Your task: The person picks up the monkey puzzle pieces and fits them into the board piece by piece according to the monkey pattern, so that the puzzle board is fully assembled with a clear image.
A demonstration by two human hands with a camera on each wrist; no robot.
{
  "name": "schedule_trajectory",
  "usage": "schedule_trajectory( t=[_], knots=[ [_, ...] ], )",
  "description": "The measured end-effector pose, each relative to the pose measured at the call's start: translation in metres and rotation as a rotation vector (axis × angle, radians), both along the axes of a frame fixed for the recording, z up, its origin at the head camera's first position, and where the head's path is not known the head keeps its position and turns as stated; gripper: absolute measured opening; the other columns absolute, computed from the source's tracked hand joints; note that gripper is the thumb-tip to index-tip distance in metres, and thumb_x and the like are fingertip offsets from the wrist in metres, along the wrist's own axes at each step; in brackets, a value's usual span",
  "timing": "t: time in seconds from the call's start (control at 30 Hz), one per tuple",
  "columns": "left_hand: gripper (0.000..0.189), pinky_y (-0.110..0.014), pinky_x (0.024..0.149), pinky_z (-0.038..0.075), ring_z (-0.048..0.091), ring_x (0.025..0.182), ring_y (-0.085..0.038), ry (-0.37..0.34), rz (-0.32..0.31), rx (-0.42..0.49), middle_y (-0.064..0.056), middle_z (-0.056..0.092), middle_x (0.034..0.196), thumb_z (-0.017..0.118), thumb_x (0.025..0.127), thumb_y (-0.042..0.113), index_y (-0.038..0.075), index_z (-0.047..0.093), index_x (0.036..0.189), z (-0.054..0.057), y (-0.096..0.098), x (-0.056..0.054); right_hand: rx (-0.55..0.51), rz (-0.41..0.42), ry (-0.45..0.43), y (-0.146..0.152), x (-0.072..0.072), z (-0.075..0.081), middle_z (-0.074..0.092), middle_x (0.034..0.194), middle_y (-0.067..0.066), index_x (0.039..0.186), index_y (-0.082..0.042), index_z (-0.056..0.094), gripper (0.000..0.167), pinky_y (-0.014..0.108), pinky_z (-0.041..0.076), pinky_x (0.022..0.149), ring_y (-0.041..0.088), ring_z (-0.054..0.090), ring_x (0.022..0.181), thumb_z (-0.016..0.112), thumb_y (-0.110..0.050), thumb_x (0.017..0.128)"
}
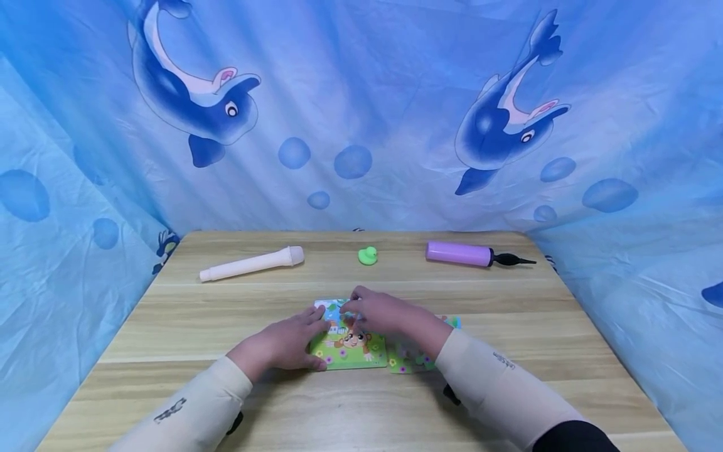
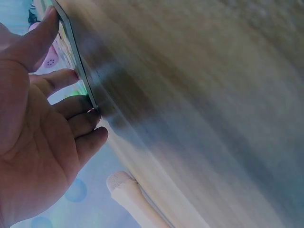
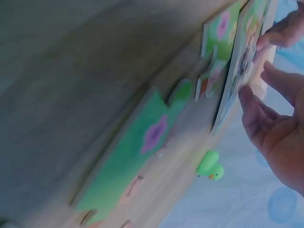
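A jigsaw puzzle board [image 1: 354, 356] with a cartoon monkey on green grass lies flat on the table. My left hand [image 1: 288, 342] rests at its left side, the thumb at the near corner and the other fingers spread along the edge. Over the far part of the board is my right hand [image 1: 380, 312], its bent fingers pointing down at the picture. The right wrist view shows its thumb and fingertips apart, with no piece visible between them. Loose puzzle pieces [image 3: 128, 164] lie right of the board, partly hidden by the right forearm in the head view.
Along the back of the wooden table [image 1: 198, 333] lie a white toy microphone [image 1: 251, 263], a green rubber duck [image 1: 368, 255] and a purple balloon pump [image 1: 460, 253] with a black nozzle. A blue dolphin-printed curtain [image 1: 361, 94] hangs behind and beside the table.
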State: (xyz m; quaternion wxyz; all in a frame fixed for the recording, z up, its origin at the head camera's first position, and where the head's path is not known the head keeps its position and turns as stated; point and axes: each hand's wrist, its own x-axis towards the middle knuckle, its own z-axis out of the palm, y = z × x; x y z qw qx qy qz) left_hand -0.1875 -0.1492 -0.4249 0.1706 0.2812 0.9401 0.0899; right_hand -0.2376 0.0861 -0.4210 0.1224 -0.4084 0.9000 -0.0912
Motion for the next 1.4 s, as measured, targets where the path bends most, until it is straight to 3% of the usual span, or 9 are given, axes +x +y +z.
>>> schedule_trajectory(
  t=[0.13, 0.23, 0.4, 0.63, 0.9, 1.07, 1.3, 1.4],
  knots=[
    [0.084, -0.051, 0.116, 0.031, 0.021, 0.149, -0.034, -0.004, -0.001, -0.008, -0.013, 0.022, 0.163, 0.07, 0.083, 0.057, 0.014, 0.041, 0.15, 0.0, 0.002, 0.0, 0.095, 0.146, 0.149, 0.005, 0.012, -0.003, 0.054, 0.133, 0.002, 0.127, -0.024, 0.064, 0.034, 0.031, 0.048, 0.099, 0.016, 0.053, 0.118, 0.061, -0.039, 0.097],
    [0.085, -0.051, 0.116, 0.031, 0.021, 0.15, -0.033, -0.007, 0.005, -0.019, -0.013, 0.021, 0.163, 0.07, 0.083, 0.058, 0.015, 0.041, 0.15, 0.0, 0.002, 0.0, 0.141, 0.213, 0.211, 0.007, 0.019, -0.006, 0.054, 0.132, 0.0, 0.131, -0.025, 0.062, 0.038, 0.03, 0.047, 0.1, 0.015, 0.052, 0.118, 0.059, -0.042, 0.097],
    [0.084, -0.051, 0.115, 0.032, 0.021, 0.149, -0.033, -0.015, 0.008, -0.015, -0.012, 0.022, 0.163, 0.07, 0.083, 0.057, 0.015, 0.042, 0.15, -0.001, 0.002, -0.001, 0.167, 0.2, 0.266, 0.005, 0.028, -0.008, 0.054, 0.129, 0.002, 0.135, -0.024, 0.06, 0.047, 0.03, 0.047, 0.099, 0.015, 0.052, 0.114, 0.057, -0.05, 0.096],
    [0.084, -0.051, 0.115, 0.032, 0.021, 0.149, -0.034, -0.014, 0.0, -0.015, -0.013, 0.022, 0.163, 0.07, 0.083, 0.059, 0.015, 0.043, 0.149, -0.002, 0.002, -0.002, 0.302, 0.168, 0.331, -0.002, 0.041, -0.006, 0.052, 0.132, 0.002, 0.143, -0.025, 0.052, 0.063, 0.035, 0.047, 0.103, 0.019, 0.051, 0.122, 0.052, -0.062, 0.093],
    [0.085, -0.051, 0.115, 0.033, 0.021, 0.15, -0.032, -0.01, 0.005, -0.02, -0.011, 0.022, 0.163, 0.07, 0.082, 0.058, 0.016, 0.042, 0.15, -0.002, 0.001, -0.002, 0.337, 0.133, 0.344, -0.009, 0.048, -0.003, 0.052, 0.131, 0.003, 0.144, -0.021, 0.051, 0.07, 0.037, 0.045, 0.105, 0.02, 0.049, 0.127, 0.051, -0.067, 0.09],
    [0.085, -0.052, 0.115, 0.032, 0.022, 0.149, -0.035, -0.014, 0.001, -0.01, -0.013, 0.022, 0.163, 0.07, 0.082, 0.058, 0.015, 0.042, 0.15, -0.003, -0.001, -0.003, 0.372, 0.105, 0.313, -0.014, 0.052, -0.004, 0.047, 0.145, 0.006, 0.147, -0.019, 0.047, 0.076, 0.04, 0.039, 0.113, 0.028, 0.038, 0.141, 0.046, -0.07, 0.09],
    [0.084, -0.052, 0.115, 0.033, 0.023, 0.148, -0.035, 0.014, -0.016, -0.01, -0.014, 0.023, 0.162, 0.07, 0.081, 0.059, 0.016, 0.044, 0.149, -0.005, -0.002, -0.004, 0.417, 0.11, 0.409, -0.014, 0.059, -0.009, 0.045, 0.146, 0.006, 0.148, -0.017, 0.046, 0.084, 0.035, 0.04, 0.111, 0.022, 0.044, 0.134, 0.043, -0.075, 0.088],
    [0.084, -0.052, 0.115, 0.033, 0.024, 0.148, -0.036, 0.017, -0.022, -0.009, -0.015, 0.024, 0.162, 0.07, 0.082, 0.059, 0.015, 0.044, 0.149, -0.004, 0.0, -0.004, 0.401, 0.104, 0.384, -0.012, 0.061, -0.007, 0.038, 0.153, 0.011, 0.148, -0.013, 0.044, 0.09, 0.036, 0.037, 0.114, 0.025, 0.041, 0.139, 0.041, -0.078, 0.086]
  ],
)
